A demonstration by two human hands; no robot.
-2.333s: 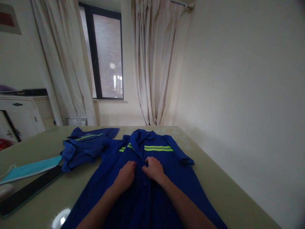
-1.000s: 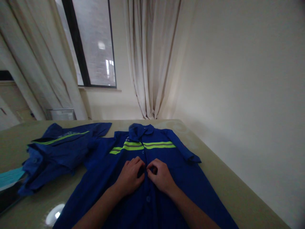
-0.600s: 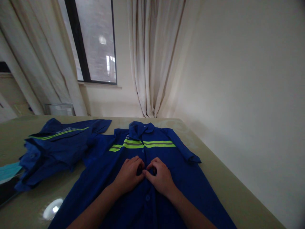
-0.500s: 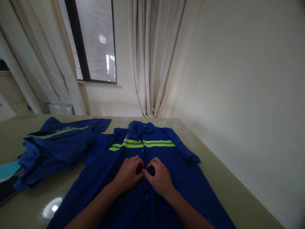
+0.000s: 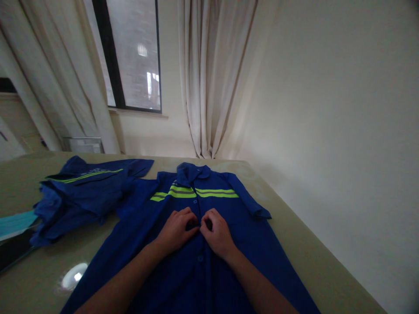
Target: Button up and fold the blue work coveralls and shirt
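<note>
A blue short-sleeved work shirt (image 5: 235, 244) with yellow-green and grey reflective stripes lies front up, its collar pointing away from me. My left hand (image 5: 179, 226) and my right hand (image 5: 216, 231) meet at its front placket, below the chest stripe. Each has thumb and fingers curled into a pinch on the placket cloth, with the thumb tips nearly touching. Whatever button sits between the fingertips is hidden. One button (image 5: 195, 202) shows above my hands and another button (image 5: 200, 259) below them.
Left of the shirt lies a second blue garment (image 5: 78, 200), crumpled, with a yellow-green stripe. Beside it are a light-blue face mask (image 5: 16, 224) and a dark flat object (image 5: 15, 250). The greenish table (image 5: 294, 235) runs up to a wall on the right; curtains (image 5: 209, 87) hang behind.
My hands keep pinching at the same part of the placket, the right fingers curled slightly tighter. The view has shifted slightly.
</note>
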